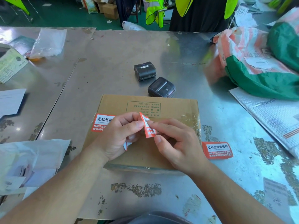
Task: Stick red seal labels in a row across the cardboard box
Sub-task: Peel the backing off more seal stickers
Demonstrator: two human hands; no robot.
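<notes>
Over the cardboard box (169,109), both my hands pinch 1 red seal label (148,126), its long axis upright. My left hand (118,136) is nearer the stuck label (101,122) at the box's left edge; the next spot lies just right of it.

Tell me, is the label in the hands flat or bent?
Bent. The label curls between the fingertips of the left hand and right hand, above the box, not yet stuck.
</notes>
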